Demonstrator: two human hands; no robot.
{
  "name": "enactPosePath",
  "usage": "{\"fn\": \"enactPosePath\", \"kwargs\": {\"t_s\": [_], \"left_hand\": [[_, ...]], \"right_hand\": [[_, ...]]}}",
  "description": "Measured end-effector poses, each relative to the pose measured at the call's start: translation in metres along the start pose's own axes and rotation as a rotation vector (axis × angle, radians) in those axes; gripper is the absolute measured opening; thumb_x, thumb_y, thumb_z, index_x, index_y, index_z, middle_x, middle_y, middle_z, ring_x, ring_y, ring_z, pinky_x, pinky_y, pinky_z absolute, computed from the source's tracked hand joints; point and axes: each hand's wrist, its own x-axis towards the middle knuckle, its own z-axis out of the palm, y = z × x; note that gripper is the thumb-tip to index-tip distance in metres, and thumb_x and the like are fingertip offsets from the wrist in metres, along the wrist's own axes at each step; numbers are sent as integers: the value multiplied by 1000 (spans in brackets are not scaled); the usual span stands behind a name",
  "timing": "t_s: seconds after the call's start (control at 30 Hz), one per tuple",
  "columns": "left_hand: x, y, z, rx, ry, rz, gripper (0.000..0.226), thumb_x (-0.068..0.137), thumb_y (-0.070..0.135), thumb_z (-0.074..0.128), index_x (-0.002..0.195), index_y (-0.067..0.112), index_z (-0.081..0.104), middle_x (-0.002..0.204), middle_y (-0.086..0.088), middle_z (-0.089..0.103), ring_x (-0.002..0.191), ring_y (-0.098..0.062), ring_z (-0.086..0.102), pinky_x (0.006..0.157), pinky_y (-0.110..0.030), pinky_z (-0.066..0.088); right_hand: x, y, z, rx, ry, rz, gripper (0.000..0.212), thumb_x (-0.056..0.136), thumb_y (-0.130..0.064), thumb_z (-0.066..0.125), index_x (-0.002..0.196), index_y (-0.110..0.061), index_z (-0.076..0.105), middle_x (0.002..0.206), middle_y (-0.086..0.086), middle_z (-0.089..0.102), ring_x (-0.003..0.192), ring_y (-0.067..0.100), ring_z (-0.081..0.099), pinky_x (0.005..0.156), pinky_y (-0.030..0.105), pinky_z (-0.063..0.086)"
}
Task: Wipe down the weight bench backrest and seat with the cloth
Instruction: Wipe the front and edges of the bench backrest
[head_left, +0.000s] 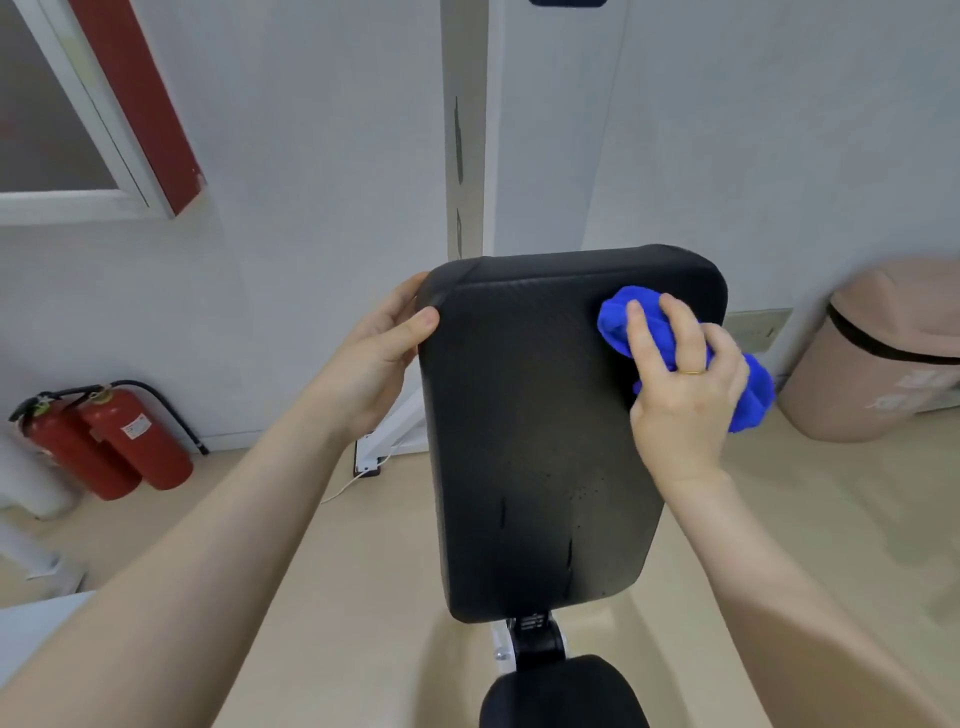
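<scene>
**Blue cloth pressed to top corner of bench backrest**

Two red fire extinguishers (104, 441) standing on the floor at far left, against the white wall. Left hand (382, 358) clasping the upper left corner of the black backrest (530, 441), thumb on the front face, fingers (402, 296) curled behind the edge. Backrest tilted up, with small marks and scuffs toward its lower end. Right hand (685, 389) bunching a blue cloth (621, 317) against the upper right corner of the backrest, fingers closed over it, a ring on one of them, the cloth's tail hanging past the right edge. Black seat (561, 696) just below the backrest. Pink bin (883, 364) on the floor at far right.
</scene>
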Motion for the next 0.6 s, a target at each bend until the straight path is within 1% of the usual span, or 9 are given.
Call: {"fn": "enactPosePath", "kwargs": {"t_s": [0.07,0.13,0.27,0.33,0.37,0.43,0.5,0.57,0.6], "left_hand": [[-1,0,1,-11,9,3,53,84,23,52,136,16,44,132,4,56,123,-11,50,100,-26,34],[-1,2,1,-26,10,2,52,84,22,53,135,16,45,133,3,56,124,-12,50,100,-25,37],[-4,-3,3,-69,114,-37,44,90,22,54,132,14,47,123,3,62,112,-10,58,91,-20,47],[-12,-12,7,-4,136,-98,40,92,28,53,129,16,48,115,6,63,102,-5,61,86,-19,49],[-18,-17,9,50,125,-125,39,92,29,52,129,16,48,114,8,62,98,-2,61,85,-18,49],[-28,-26,10,137,94,-172,38,94,29,49,130,19,45,119,9,58,104,0,57,93,-22,45],[-35,-31,5,212,68,-240,41,93,31,50,132,23,42,124,10,55,113,-3,51,101,-30,39],[-37,-35,-3,280,15,-264,44,91,30,54,133,24,43,127,11,55,119,-7,50,105,-33,37],[-37,-36,-6,302,-6,-272,44,91,30,55,133,24,44,128,10,55,121,-8,49,106,-35,36]], "right_hand": [[-8,-32,-3,10,-55,147,85,60,17,50,133,-25,37,135,3,30,103,28,35,83,50,42],[-20,-72,-8,40,-94,160,77,66,14,44,134,-23,36,136,6,27,104,30,35,87,53,41],[-49,-120,-15,127,-140,-205,60,83,7,22,128,-26,45,130,5,36,96,28,41,81,46,47],[-47,-115,-17,116,-154,-356,55,88,0,23,126,-30,47,131,2,38,96,27,43,84,45,48],[-42,-103,-16,122,-145,-369,55,87,1,27,126,-30,48,131,2,39,96,26,43,86,45,46],[-28,-69,-16,79,-94,-239,63,79,8,33,126,-31,49,130,4,39,99,27,41,89,45,40],[-17,-28,-18,36,-115,42,69,70,9,37,127,-30,47,131,10,42,105,30,37,93,49,35],[-7,1,-21,47,-188,372,73,68,8,37,131,-27,48,132,16,46,112,35,35,96,54,33],[-5,5,-24,64,-225,487,73,69,7,36,134,-27,47,132,18,45,114,38,36,96,54,33]]}}
